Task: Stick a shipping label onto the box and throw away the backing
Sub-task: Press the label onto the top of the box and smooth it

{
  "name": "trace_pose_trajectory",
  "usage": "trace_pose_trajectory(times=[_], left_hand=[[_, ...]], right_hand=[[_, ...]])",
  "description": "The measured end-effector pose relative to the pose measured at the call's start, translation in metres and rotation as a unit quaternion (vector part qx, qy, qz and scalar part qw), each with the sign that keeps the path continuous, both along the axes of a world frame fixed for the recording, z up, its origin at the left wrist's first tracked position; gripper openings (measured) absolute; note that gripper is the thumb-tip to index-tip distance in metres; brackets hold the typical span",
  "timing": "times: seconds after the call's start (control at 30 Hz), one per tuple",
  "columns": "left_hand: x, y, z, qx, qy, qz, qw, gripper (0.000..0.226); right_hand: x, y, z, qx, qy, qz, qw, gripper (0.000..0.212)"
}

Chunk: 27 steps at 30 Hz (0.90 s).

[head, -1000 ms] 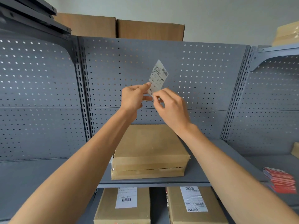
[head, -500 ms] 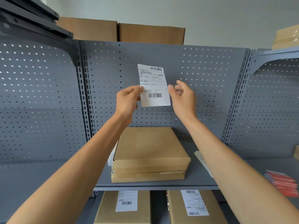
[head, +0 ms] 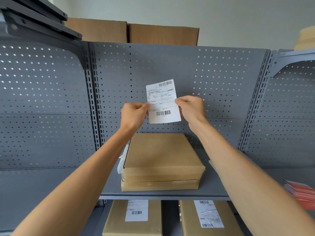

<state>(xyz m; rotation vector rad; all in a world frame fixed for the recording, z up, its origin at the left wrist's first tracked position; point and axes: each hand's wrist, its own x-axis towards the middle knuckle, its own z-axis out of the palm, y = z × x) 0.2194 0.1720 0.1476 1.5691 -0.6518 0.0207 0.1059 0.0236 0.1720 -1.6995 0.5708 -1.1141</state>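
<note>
Label (head: 162, 101) first: I'm seeing it hanging upright in the air, printed face toward me, in front of the grey pegboard (head: 213, 79) and above the brown box (head: 161, 160) waiting on the shelf (head: 213, 188). My left hand (head: 133, 114) is pinching its left edge and my right hand (head: 190, 109) is pinching the right edge, both closed on the sheet at about mid-height. It's looking thin, light and floppy, so I'm judging it will be curling and, if the backing is already off, sticking to itself or my fingertips; whether the backing is off I cannot tell. I'm thinking that gripping the very margins, taut between both hands, is the safest hold. The box top is lying bare, so nothing is being stuck yet. Below, two labelled boxes (head: 134, 218) are sitting on the lower shelf, and red packets (head: 300, 193) are lying off to the right.
</note>
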Motion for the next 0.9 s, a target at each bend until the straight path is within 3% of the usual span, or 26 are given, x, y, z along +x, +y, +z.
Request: trace_pose_trajectory(times=[0.17, 0.37, 0.5, 0.9], left_hand=[[0.003, 0.002, -0.010, 0.081, -0.055, 0.014, 0.995, 0.039], [0.005, 0.005, -0.032, 0.202, -0.096, 0.019, 0.975, 0.033], [0.004, 0.006, -0.051, 0.272, -0.095, 0.000, 0.957, 0.044], [0.000, 0.007, -0.075, 0.332, -0.135, 0.012, 0.934, 0.043]], right_hand=[[0.008, -0.006, -0.019, 0.012, 0.066, -0.008, 0.998, 0.029], [0.004, -0.007, -0.050, -0.019, 0.137, 0.002, 0.990, 0.016], [-0.002, -0.006, -0.070, -0.065, 0.187, 0.004, 0.980, 0.023], [-0.010, -0.004, -0.099, -0.113, 0.245, 0.013, 0.963, 0.026]])
